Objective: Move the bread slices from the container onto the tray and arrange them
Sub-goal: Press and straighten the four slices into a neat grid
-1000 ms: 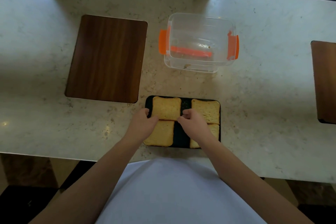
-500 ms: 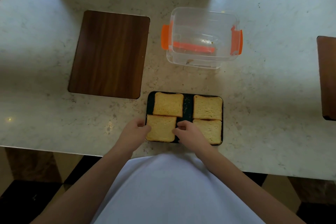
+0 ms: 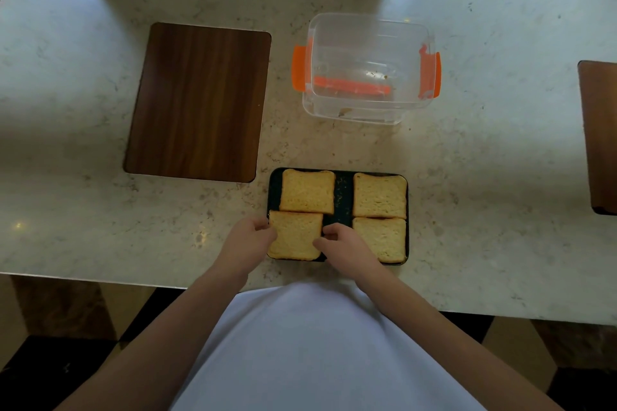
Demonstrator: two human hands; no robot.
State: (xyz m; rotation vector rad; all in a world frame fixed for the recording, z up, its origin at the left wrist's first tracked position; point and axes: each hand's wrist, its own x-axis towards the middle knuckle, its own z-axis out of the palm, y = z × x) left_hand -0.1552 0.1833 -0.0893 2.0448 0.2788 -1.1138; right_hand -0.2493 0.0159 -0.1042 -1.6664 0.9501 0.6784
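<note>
A dark tray (image 3: 344, 192) sits near the counter's front edge with several bread slices on it in two rows. The near-left slice (image 3: 295, 238) juts over the tray's left edge. My left hand (image 3: 248, 240) pinches that slice's left side and my right hand (image 3: 344, 243) pinches its right side. The far-left slice (image 3: 307, 191), far-right slice (image 3: 380, 195) and near-right slice (image 3: 380, 238) lie flat and untouched. Behind the tray stands the clear container (image 3: 367, 67) with orange clips, holding only crumbs.
A dark wooden board (image 3: 198, 102) lies on the marble counter to the left of the container. Another wooden board (image 3: 599, 137) shows at the right edge. The counter's front edge runs just below the tray.
Both hands dropped from the far-left slice to the near-left slice and now grip its sides. That slice sits slightly further left than before.
</note>
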